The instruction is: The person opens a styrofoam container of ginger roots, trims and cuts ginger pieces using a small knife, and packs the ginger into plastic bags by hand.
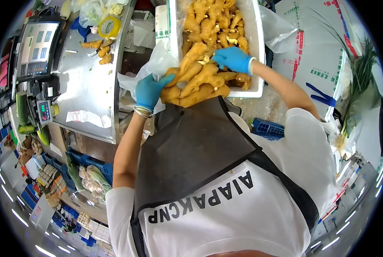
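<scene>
Ginger (200, 81) in a box (257, 51).
Pieces overlie part of the near rim; the left hand (149, 92), gloved, touches their left side, the right hand (233, 59) their top; whether either pinches cannot be told.

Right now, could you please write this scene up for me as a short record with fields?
Left hand: blue-gloved, touching large ginger pieces at the box's near end
Right hand: blue-gloved, at the ginger, fingertips partly hidden
Container: white box, ginger inside
Metal table, left: yellow tape roll, smaller ginger pieces
Clothing: dark apron, white shirt
</scene>
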The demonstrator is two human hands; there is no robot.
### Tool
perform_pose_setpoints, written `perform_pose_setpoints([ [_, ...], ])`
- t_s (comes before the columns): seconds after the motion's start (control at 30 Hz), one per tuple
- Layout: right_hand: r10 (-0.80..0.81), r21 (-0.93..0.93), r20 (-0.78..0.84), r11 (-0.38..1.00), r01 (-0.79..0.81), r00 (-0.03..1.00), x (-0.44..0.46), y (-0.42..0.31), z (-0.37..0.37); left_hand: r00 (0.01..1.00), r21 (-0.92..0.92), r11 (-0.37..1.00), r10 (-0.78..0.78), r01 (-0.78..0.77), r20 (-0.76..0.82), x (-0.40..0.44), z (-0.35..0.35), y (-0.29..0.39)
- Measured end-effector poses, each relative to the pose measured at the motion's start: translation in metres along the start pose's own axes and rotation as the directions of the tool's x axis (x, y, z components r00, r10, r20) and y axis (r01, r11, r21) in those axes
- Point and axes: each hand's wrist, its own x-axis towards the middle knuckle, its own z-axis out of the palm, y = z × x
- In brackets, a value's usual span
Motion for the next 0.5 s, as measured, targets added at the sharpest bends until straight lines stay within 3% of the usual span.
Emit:
perform_pose_setpoints([
  [0.03, 0.065, 0.135, 0.075, 0.988, -0.075, 0.995, 0.0, 0.012, -0.009, 1.0, 0.011, 1.0, 0.002, -0.002, 0.017, 0.003, 0.0, -0.001],
  [0.13, 0.046, -0.204, -0.181, 0.975, -0.084, 0.982, 0.006, 0.053, -0.023, 0.999, -0.093, 0.995, 0.024, -0.02, 0.037, 0.007, 0.007, -0.01],
  [0.2, -0.081, 0.229, -0.083, 0.968, 0.098, 0.993, 0.007, 0.048, -0.005, 0.998, -0.078, 0.996, 0.046, -0.043, 0.039, 0.011, 0.01, -0.009],
  [0.23, -0.156, 0.445, -0.055, 0.88, 0.164, 0.986, 0.005, 0.035, 0.009, 0.997, -0.035, 0.998, 0.053, -0.052, 0.052, 0.012, 0.009, -0.007],
  [0.3, 0.028, 0.412, -0.026, 0.911, -0.015, 0.999, -0.01, -0.027, 0.019, 0.994, 0.036, 0.996, 0.082, -0.085, 0.078, 0.016, 0.006, 0.001],
  [0.37, 0.108, 0.433, -0.062, 0.899, -0.07, 0.992, 0.01, -0.016, 0.039, 0.99, 0.093, 0.989, 0.107, -0.115, 0.094, 0.017, 0.005, 0.008],
  [0.4, 0.081, 0.382, -0.143, 0.924, -0.02, 0.986, 0.016, -0.013, 0.046, 0.992, 0.216, 0.972, 0.076, -0.096, 0.101, 0.017, 0.004, 0.007],
  [0.5, -0.004, 0.206, -0.3, 0.976, 0.069, 0.954, 0.017, -0.006, 0.057, 0.987, 0.231, 0.962, 0.13, -0.148, 0.09, 0.014, 0.002, 0.011],
])
